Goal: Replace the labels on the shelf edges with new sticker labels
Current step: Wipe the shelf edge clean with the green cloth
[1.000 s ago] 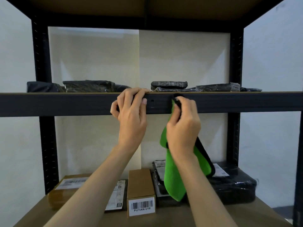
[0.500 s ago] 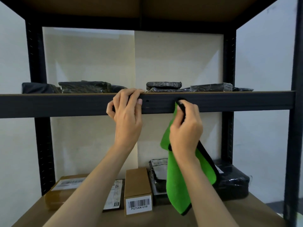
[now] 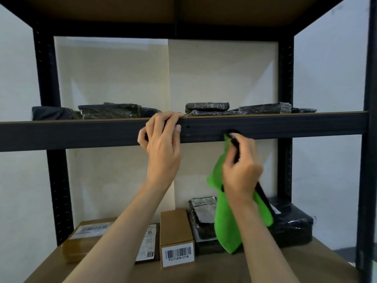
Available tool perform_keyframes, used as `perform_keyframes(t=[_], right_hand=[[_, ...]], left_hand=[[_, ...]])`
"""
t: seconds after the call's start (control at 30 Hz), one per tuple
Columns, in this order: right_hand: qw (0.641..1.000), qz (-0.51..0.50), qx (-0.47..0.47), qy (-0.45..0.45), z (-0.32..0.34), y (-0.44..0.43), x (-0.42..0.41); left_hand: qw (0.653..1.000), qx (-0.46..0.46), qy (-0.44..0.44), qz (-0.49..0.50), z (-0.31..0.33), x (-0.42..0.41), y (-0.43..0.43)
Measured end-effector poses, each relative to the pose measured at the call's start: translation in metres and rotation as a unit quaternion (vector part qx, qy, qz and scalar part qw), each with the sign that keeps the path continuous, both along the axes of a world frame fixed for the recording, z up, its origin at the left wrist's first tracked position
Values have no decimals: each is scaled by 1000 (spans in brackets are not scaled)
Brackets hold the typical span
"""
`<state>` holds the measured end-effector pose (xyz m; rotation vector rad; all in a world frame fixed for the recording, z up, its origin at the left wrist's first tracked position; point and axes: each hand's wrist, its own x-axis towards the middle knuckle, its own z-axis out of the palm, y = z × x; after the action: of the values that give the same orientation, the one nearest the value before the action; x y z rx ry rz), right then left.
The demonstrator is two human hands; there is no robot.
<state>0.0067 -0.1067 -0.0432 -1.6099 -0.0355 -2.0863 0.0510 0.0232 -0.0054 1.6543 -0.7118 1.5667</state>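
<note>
Your left grip (image 3: 161, 144) curls over the shelf edge (image 3: 81, 135). Your right grip (image 3: 240, 170) clutches the green cloth (image 3: 226, 225); press it flat on the edge and rub slowly.

Both bare forearms reach up and forward, the left hand (image 3: 163, 144) hooking its curled fingers over the top of the shelf edge (image 3: 81, 133) with the thumb tucked beneath, and the right hand (image 3: 240, 170) a little lower, fingers curled round a green cloth (image 3: 226, 225).
</note>
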Motion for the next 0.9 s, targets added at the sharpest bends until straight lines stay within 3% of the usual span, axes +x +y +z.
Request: perform_keyframes(t=[0.13,0.2,0.3,0.4,0.53,0.73,0.9], right_hand=[[997,-4,81,-18,-2,2,-2],[999,30,38,-3,-4,24,3],[990,61,-52,120,-30,65,16],[980,73,-55,178,-73,81,24],[981,96,-22,170,-99,65,16],[973,176,12,149,-94,26,-18],[947,226,29,228,-99,-45,-62]], left_hand=[[1000,-11,2,-5,0,-1,-2],[1000,-9,15,-6,2,-4,-2],[999,11,32,-15,3,-7,5],[998,55,19,-16,0,-3,15],[998,57,14,-34,-10,-2,12],[998,59,-7,-30,-75,-16,-3],[989,29,128,-69,-113,-57,-61]])
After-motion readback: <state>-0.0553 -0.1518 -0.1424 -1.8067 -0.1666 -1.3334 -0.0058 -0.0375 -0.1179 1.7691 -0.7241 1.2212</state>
